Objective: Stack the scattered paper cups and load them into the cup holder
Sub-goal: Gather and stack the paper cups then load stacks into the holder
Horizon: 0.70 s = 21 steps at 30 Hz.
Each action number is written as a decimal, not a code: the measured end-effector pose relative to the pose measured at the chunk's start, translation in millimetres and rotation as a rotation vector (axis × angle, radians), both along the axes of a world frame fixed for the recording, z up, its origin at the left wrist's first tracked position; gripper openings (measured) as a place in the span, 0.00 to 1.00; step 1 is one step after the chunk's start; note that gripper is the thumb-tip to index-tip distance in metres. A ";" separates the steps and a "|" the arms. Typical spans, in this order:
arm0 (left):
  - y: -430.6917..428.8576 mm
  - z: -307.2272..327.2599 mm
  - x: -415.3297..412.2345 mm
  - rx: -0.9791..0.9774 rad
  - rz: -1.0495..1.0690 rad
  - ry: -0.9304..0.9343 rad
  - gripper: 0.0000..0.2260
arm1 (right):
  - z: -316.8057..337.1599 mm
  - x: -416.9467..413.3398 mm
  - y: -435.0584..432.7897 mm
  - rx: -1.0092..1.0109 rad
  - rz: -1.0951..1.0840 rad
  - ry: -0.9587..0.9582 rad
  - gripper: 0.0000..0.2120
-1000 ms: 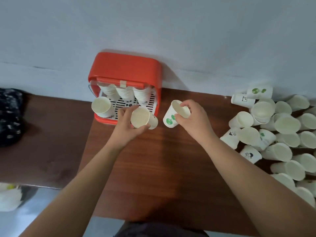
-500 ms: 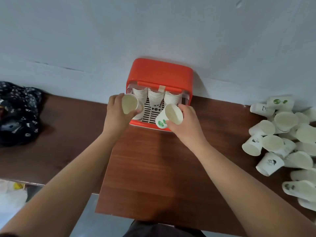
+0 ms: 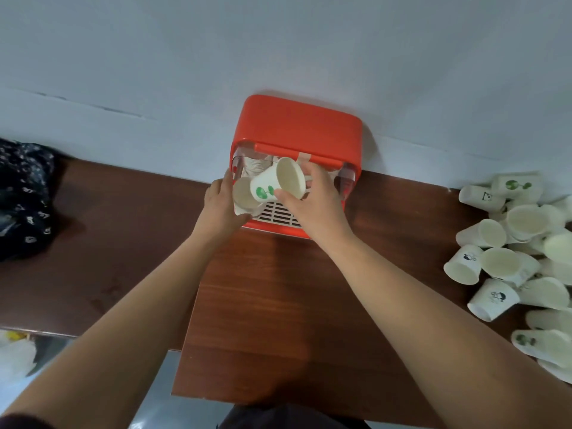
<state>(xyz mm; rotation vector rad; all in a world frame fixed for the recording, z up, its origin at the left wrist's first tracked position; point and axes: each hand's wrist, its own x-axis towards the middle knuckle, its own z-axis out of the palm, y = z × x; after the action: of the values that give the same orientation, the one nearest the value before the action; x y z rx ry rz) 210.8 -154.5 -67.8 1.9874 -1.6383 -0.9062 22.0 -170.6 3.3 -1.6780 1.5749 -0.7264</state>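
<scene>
A red cup holder [image 3: 297, 128] with a clear front flap and a white slotted tray stands against the wall at the table's back. Stacked white cups [image 3: 257, 164] show inside it at the left. My left hand [image 3: 218, 209] grips a plain white paper cup [image 3: 243, 195] at the holder's front left. My right hand [image 3: 315, 202] holds a green-printed paper cup [image 3: 278, 182] tilted on its side, mouth facing me, with its base over the mouth of the left cup. Both hands are inside the holder's open front.
A heap of several loose paper cups [image 3: 520, 258] lies on the brown wooden table [image 3: 278, 305] at the right. A dark patterned cloth [image 3: 24, 193] sits at the far left. A lower grey surface with a white bag [image 3: 15, 357] is at bottom left.
Both hands moved further into the holder's front. The right hand's green-printed cup came left and up, its base now over the mouth of the left hand's cup. The camera view shifted left.
</scene>
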 end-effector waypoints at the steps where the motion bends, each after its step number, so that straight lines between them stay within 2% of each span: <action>1: 3.7 2.2 2.8 -0.005 0.000 0.013 0.38 | -0.8 6.0 -1.9 -0.010 0.024 -0.010 0.27; 4: 11.3 10.5 12.4 -0.029 0.089 0.107 0.22 | -7.7 19.9 -7.3 -0.044 0.111 0.069 0.29; 6: 13.2 13.3 18.9 -0.030 0.192 0.211 0.16 | -12.0 28.2 -10.3 -0.122 0.207 0.195 0.31; 8: 12.6 16.4 22.6 -0.022 0.227 0.338 0.13 | -17.0 36.6 -12.3 -0.204 0.287 0.319 0.31; 11: 10.3 15.6 24.7 -0.008 0.190 0.484 0.14 | -31.3 44.5 -13.5 -0.194 0.294 0.413 0.32; 14: 7.2 4.5 29.1 -0.001 0.087 0.449 0.20 | -47.3 43.1 -15.8 -0.060 0.315 0.403 0.34; 17: 4.5 -6.7 29.2 -0.035 0.049 0.318 0.19 | -59.7 38.2 -17.4 0.118 0.320 0.252 0.36; 21: 3.8 -14.9 27.4 -0.055 0.048 0.269 0.20 | -71.6 35.9 -17.1 0.134 0.237 0.184 0.33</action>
<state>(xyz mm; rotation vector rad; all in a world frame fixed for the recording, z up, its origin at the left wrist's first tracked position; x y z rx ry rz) 238.2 -150.7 -82.7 1.7725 -1.4441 -1.0472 57.9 -187.7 -68.3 -1.8328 1.4769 -0.3466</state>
